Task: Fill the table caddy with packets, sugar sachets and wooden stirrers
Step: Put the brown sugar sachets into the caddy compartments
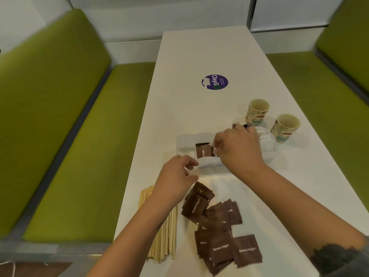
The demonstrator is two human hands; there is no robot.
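Over the white caddy (207, 166), right hand (239, 148) grip hidden, left hand (175, 176) loosely open, rim blurred.

- Bright, even light falls from above; the white table (199, 108) glares, washing out the pale caddy (185, 144).
- Shadows are soft and faint.
- Wide-angle bending curves the edges.
- Slight motion blur smears the right hand (239, 148).
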